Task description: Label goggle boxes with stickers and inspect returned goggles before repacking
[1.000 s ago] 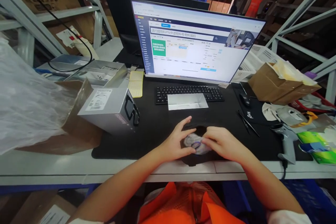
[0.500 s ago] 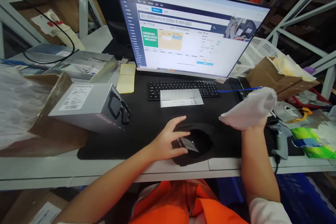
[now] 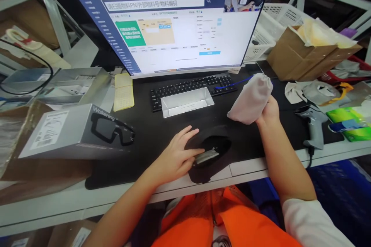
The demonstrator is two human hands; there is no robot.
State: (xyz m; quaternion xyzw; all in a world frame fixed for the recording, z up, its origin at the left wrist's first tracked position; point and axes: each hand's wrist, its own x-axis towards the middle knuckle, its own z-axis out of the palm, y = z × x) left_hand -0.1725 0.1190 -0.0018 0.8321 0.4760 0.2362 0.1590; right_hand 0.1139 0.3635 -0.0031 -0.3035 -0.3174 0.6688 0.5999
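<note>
A black glasses case lies open at the front edge of the black desk mat. My left hand rests on its left side, fingers pinching a small shiny packet inside it. Raised over the mat to the right, my right hand is closed on a pale grey cloth pouch with a blue drawstring. A grey glasses box printed with black goggles lies to the left.
A monitor and black keyboard stand behind, with a silver tray on the keyboard's front. A barcode scanner lies at the right, an open cardboard box behind it. Cardboard and plastic wrap crowd the left.
My right hand lifted the pouch out of the case and now holds it lower and nearer the keyboard. My left hand stayed on the case. The view moved closer to the monitor.
</note>
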